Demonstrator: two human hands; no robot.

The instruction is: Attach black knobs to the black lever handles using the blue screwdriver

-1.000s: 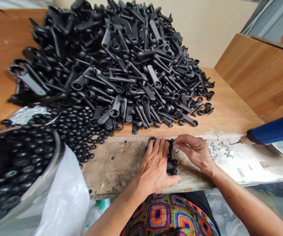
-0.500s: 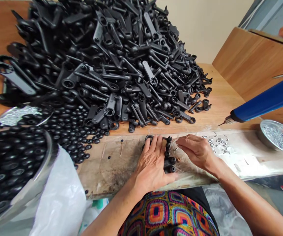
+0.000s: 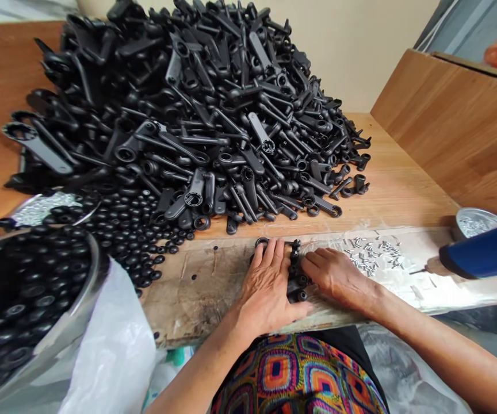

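Note:
My left hand [image 3: 270, 287] lies flat, fingers stretched out, pressing down on a black plastic arm part [image 3: 297, 276] that rests on a worn board [image 3: 201, 293] at the table's near edge. My right hand [image 3: 335, 275] sits just right of the part with its fingers curled against the part's middle; whether they pinch anything small is hidden. A black ring end [image 3: 261, 242] of another part peeks out above my left fingertips. Several small silver pins [image 3: 371, 254] lie scattered on the board to the right of my right hand.
A big heap of black plastic arms [image 3: 197, 109] covers the wooden table behind. Small black wheels [image 3: 132, 230] spread at the left and fill a metal bowl [image 3: 33, 287]. A blue power tool [image 3: 485, 253] hangs at the right, near a dish of pins [image 3: 475, 221]. A wooden panel [image 3: 451, 126] stands right.
My right hand has dropped from above the part's top end down to its middle, fingers curling against it. The blue tool swung up, then back down at the right. My left hand stayed put.

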